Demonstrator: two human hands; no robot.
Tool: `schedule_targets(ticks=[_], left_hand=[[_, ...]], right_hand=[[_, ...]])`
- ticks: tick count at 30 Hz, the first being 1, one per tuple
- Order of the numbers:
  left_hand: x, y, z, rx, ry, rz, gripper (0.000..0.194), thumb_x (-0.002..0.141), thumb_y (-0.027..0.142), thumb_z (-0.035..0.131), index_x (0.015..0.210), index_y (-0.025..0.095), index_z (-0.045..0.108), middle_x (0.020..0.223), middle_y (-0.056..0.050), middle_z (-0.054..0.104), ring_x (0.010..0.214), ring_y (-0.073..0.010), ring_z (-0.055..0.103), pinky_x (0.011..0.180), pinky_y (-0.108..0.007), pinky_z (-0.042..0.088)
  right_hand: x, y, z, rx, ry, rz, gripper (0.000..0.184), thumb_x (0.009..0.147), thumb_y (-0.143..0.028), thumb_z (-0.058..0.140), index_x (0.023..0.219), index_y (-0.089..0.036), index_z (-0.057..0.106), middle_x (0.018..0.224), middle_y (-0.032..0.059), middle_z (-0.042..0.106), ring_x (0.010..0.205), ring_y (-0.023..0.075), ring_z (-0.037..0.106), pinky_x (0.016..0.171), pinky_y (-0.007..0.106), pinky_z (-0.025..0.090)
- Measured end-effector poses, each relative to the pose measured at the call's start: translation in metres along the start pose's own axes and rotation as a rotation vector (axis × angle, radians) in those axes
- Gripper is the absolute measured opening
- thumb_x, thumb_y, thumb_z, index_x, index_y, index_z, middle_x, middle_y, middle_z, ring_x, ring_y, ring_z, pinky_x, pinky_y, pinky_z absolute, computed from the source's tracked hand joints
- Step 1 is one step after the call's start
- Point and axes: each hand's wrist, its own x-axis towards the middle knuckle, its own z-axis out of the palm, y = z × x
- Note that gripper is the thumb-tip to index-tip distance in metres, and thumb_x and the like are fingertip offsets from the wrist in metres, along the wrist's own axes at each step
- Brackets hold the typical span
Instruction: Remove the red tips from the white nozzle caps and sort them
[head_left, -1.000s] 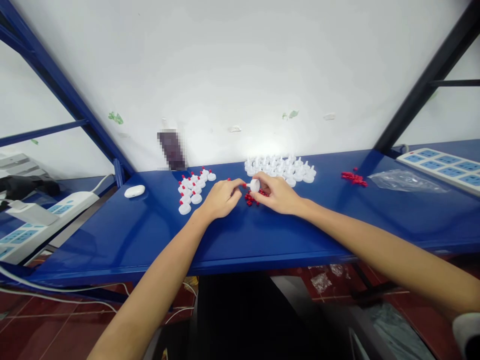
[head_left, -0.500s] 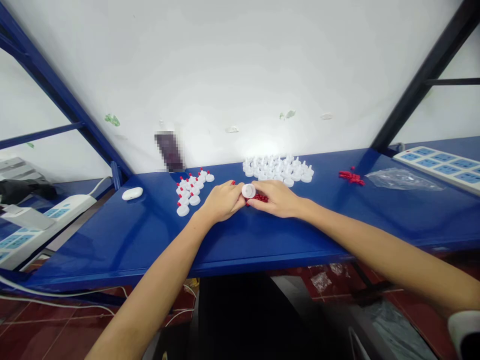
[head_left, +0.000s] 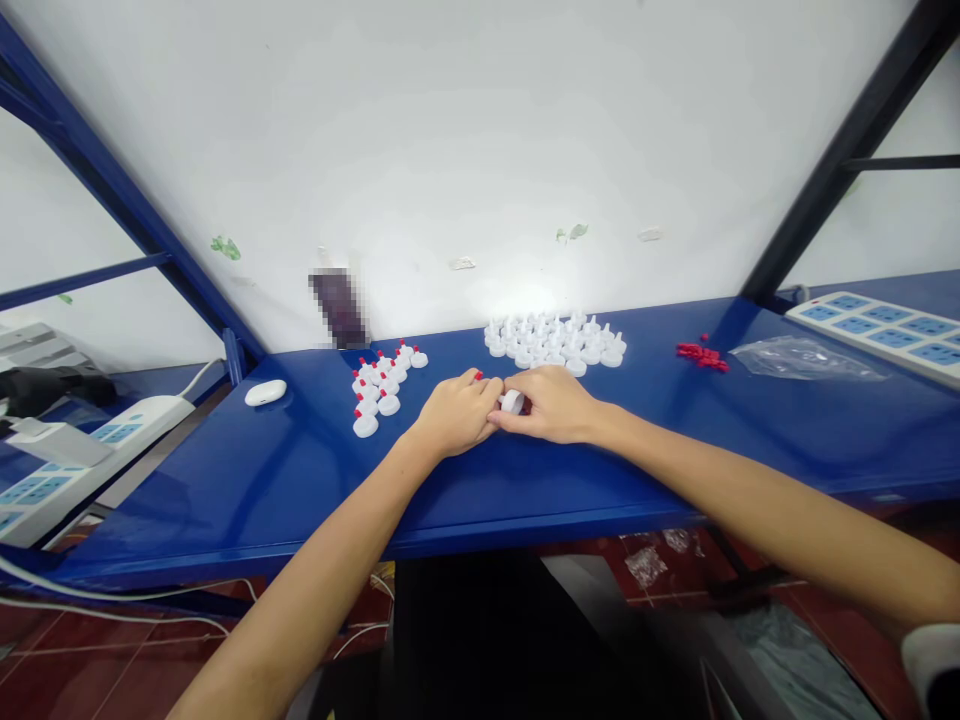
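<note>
Both hands meet over the middle of the table. My right hand point(head_left: 559, 405) is closed around a white nozzle cap point(head_left: 513, 402), whose round base shows between thumb and fingers. The cap lies on its side, its narrow end turned toward my left hand point(head_left: 459, 415). Closed too, the left hand has its fingertips against that end. A small red tip cover point(head_left: 478, 376) sticks out between the left fingers. Red pieces under the right hand are mostly hidden. To the left stand several white caps with red tips point(head_left: 388, 383); behind the right hand are many bare white nozzle caps point(head_left: 555, 340).
On the blue table point(head_left: 300, 500) lie a white earbud case point(head_left: 265, 392), a red pile of tip covers point(head_left: 703, 356) and a clear plastic bag point(head_left: 802, 358). A blurred dark rectangle point(head_left: 341, 308) leans at the wall. Power strips point(head_left: 885, 325) sit at the sides.
The white nozzle cap has turned from facing me with its open base to lying sideways. Both hands have shifted slightly nearer and to the right, covering most of the red pieces beneath.
</note>
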Motion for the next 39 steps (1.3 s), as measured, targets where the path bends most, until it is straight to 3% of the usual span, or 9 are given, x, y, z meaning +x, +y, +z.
schedule_targets(ticks=[13,18,25,32,39], left_hand=[[-0.003,0.000,-0.001,-0.225,0.030,0.018,0.023,0.097,0.029,0.030,0.087,0.019,0.049,0.083,-0.008,0.064,0.078,-0.0237,0.056,0.071,-0.037,0.045],[-0.001,0.000,-0.001,-0.205,0.049,0.005,0.021,0.095,0.030,0.033,0.084,0.020,0.048,0.080,-0.007,0.062,0.079,-0.0247,0.055,0.071,-0.038,0.044],[-0.001,0.001,0.000,-0.220,0.159,0.001,0.015,0.090,0.028,0.037,0.080,0.020,0.046,0.080,-0.007,0.061,0.076,-0.0235,0.052,0.067,-0.037,0.042],[0.003,0.011,-0.001,-0.311,0.264,-0.002,0.016,0.085,0.028,0.037,0.072,0.021,0.044,0.067,-0.005,0.058,0.063,-0.0201,0.050,0.062,-0.035,0.039],[0.004,0.015,-0.001,-0.313,0.217,-0.011,0.018,0.079,0.027,0.041,0.062,0.021,0.044,0.057,-0.004,0.056,0.056,-0.0190,0.050,0.058,-0.034,0.038]], right_hand=[[0.000,0.007,0.001,0.224,0.010,-0.123,0.028,0.090,-0.038,0.054,0.073,-0.016,0.059,0.060,-0.0011,0.056,0.054,0.0107,0.046,0.056,0.025,0.029],[-0.001,0.010,0.002,0.280,0.009,-0.160,0.033,0.093,-0.043,0.052,0.074,-0.016,0.058,0.060,-0.0018,0.054,0.054,0.0105,0.045,0.056,0.024,0.030],[-0.001,0.008,0.003,0.306,0.044,-0.192,0.035,0.095,-0.044,0.050,0.075,-0.017,0.058,0.060,-0.0028,0.052,0.054,0.0098,0.043,0.057,0.024,0.030],[-0.002,0.003,0.000,0.407,0.169,-0.220,0.045,0.094,-0.048,0.050,0.061,-0.019,0.045,0.057,-0.0041,0.042,0.053,0.0091,0.037,0.055,0.025,0.029],[-0.001,0.005,0.000,0.486,0.107,-0.245,0.043,0.091,-0.047,0.051,0.058,-0.019,0.046,0.063,-0.0009,0.047,0.059,0.0117,0.042,0.059,0.027,0.033]])
